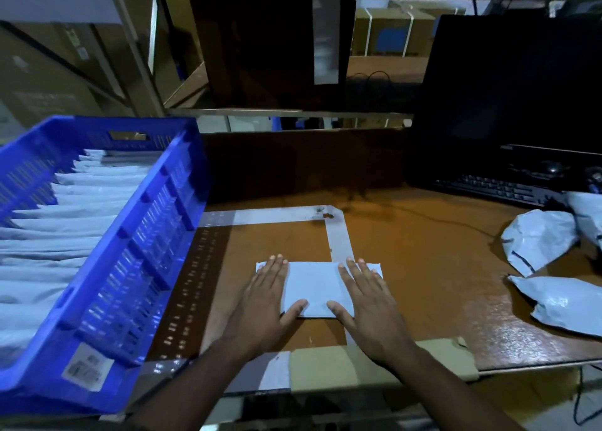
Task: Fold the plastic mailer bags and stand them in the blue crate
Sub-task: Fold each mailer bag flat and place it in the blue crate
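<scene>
Pressing folded mailer bag flat on worktop.
Left hand, right hand flat, no grip closed; next, lifting into blue crate.

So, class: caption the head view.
Both hands press a folded mailer bag flat beside the blue crate.

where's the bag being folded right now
In the head view the folded mailer bag lies flat on the desk, low centre, just right of the blue crate, pressed under the left hand and right hand.
</scene>
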`<state>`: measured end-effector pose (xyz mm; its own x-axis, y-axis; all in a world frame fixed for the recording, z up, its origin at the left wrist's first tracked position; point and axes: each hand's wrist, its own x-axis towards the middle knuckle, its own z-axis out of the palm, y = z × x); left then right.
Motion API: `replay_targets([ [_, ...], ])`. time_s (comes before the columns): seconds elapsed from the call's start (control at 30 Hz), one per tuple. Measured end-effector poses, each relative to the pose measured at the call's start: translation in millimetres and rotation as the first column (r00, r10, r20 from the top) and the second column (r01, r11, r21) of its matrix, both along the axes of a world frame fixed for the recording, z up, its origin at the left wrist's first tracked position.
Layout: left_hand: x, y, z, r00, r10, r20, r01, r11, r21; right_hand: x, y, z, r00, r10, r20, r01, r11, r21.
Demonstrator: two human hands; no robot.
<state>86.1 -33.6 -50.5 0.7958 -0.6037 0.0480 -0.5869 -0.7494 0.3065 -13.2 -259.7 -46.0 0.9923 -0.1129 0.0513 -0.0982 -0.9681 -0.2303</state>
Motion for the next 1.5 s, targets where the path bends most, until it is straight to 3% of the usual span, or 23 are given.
replay_targets([
  [0.33, 1, 2, 4, 1.0, -0.002, -0.02, 0.003, 0.999, 0.052, -7, -1, -1, 0.997, -0.073, -0.02, 0.074, 0.995, 0.064],
  [0.43, 2, 5, 7, 0.995, -0.032, -0.098, 0.034, 0.999, 0.014, -15, -3, -3, 0.988, -0.151, -0.025, 0.153, 0.985, 0.084],
  [0.57, 11, 19, 25, 0.956, -0.058, -0.288, 0.005, 0.984, -0.18, -20, -7, 2, 0.98, -0.191, -0.052, 0.197, 0.971, 0.139],
  [0.73, 7, 34, 25, 0.963, -0.024, -0.267, -0.014, 0.99, -0.139, -16, -1, 14, 0.957, -0.285, -0.059, 0.291, 0.938, 0.186],
  [0.87, 3, 35, 26, 0.951, 0.013, -0.307, -0.087, 0.97, -0.227, -16, 1, 25, 0.943, -0.329, -0.056, 0.329, 0.886, 0.328],
  [0.97, 5, 36, 32, 0.905, 0.135, -0.403, -0.287, 0.894, -0.344, -20, -1, 32, 0.902, -0.423, -0.086, 0.412, 0.785, 0.463],
  [1.07, 9, 40, 40, 0.761, 0.144, -0.633, -0.519, 0.721, -0.46, -28, 1, 38, 0.89, -0.442, -0.109, 0.433, 0.747, 0.504],
  [1.13, 11, 42, 50, 0.706, 0.064, -0.706, -0.574, 0.636, -0.516, -32, 0, 45, 0.899, -0.424, -0.107, 0.414, 0.746, 0.521],
  [1.23, 5, 45, 78, 0.723, 0.011, -0.691, -0.555, 0.606, -0.571, -36, -5, 53, 0.928, -0.364, -0.081, 0.345, 0.756, 0.556],
  [1.33, 0, 50, 106, 0.742, -0.08, -0.665, -0.494, 0.606, -0.624, -37, -9, 62, 0.953, -0.283, -0.106, 0.264, 0.606, 0.751],
  [1.43, -6, 55, 134, 0.719, -0.179, -0.671, -0.525, 0.493, -0.694, -37, -6, 76, 0.974, -0.184, -0.131, 0.192, 0.37, 0.909],
  [1.5, -13, 56, 154, 0.715, -0.221, -0.663, -0.552, 0.404, -0.729, -36, -3, 82, 0.984, -0.135, -0.115, 0.15, 0.288, 0.946],
])
